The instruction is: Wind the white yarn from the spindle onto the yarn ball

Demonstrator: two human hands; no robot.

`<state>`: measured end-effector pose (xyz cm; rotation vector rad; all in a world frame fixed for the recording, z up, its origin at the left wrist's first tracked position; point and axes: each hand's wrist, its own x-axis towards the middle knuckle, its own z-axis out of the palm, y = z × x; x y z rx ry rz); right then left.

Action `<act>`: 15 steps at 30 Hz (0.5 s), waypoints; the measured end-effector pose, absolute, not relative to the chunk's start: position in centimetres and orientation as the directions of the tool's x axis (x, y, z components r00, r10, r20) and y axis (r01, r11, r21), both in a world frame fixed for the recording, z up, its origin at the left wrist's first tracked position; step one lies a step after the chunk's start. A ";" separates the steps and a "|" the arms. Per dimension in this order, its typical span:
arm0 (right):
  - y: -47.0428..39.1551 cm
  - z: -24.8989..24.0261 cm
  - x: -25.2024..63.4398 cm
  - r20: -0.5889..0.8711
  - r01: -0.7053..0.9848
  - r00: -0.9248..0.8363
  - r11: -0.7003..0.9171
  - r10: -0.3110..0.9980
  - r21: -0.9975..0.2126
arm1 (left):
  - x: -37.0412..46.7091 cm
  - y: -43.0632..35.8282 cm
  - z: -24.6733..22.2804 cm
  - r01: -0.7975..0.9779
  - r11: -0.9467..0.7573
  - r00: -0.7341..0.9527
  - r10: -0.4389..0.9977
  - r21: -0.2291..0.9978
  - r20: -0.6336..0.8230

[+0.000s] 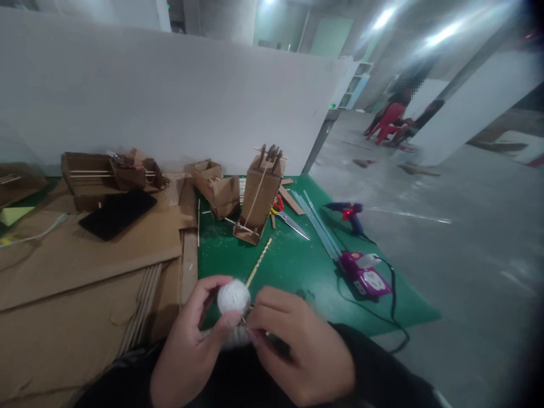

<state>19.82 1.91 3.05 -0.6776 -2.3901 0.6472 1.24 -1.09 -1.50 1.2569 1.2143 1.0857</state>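
On the green table (293,272), your left hand (191,345) cups the white ball (233,297) near its edge, thumb and fingers apart around it, apparently steadying it while your right hand (301,345) pinches something thin beside it.

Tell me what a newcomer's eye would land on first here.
Probably the bright white ball at the bottom centre, held in the left hand with the right hand's fingers close beside it. Next, the purple power strip near the right edge of the green table, and beyond it the blue glue gun with its glowing red spot.
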 end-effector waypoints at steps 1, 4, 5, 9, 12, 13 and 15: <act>2.0 3.6 20.0 0.392 0.315 -0.726 0.780 0.565 -0.540 | 1.3 -1.1 -1.4 0.039 0.057 0.133 0.989 0.998 -0.061; 2.4 4.7 20.2 0.417 0.330 -0.765 0.855 0.491 -0.400 | 1.3 -1.1 -0.8 -0.022 0.049 0.265 0.963 0.999 -0.042; 2.7 4.9 20.3 0.430 0.328 -0.775 0.877 0.462 -0.351 | 1.3 -1.1 -0.7 -0.043 0.034 0.289 0.957 0.998 -0.020; 4.4 4.7 20.5 0.474 0.276 -0.766 0.889 0.433 -0.366 | 1.1 -1.1 -0.3 -0.210 0.116 0.344 0.938 0.971 -0.038; 5.9 4.0 20.4 0.499 0.187 -0.708 0.814 0.499 -0.550 | 1.1 -1.2 -0.4 -0.338 0.203 0.307 0.947 0.919 -0.096; 6.3 3.7 20.3 0.509 0.147 -0.686 0.783 0.520 -0.604 | 1.1 -1.3 -0.5 -0.363 0.197 0.276 0.956 0.911 -0.097; 6.6 2.7 19.8 0.510 0.106 -0.621 0.708 0.595 -0.698 | 1.2 -1.4 -0.5 -0.389 0.150 0.205 0.976 0.909 -0.073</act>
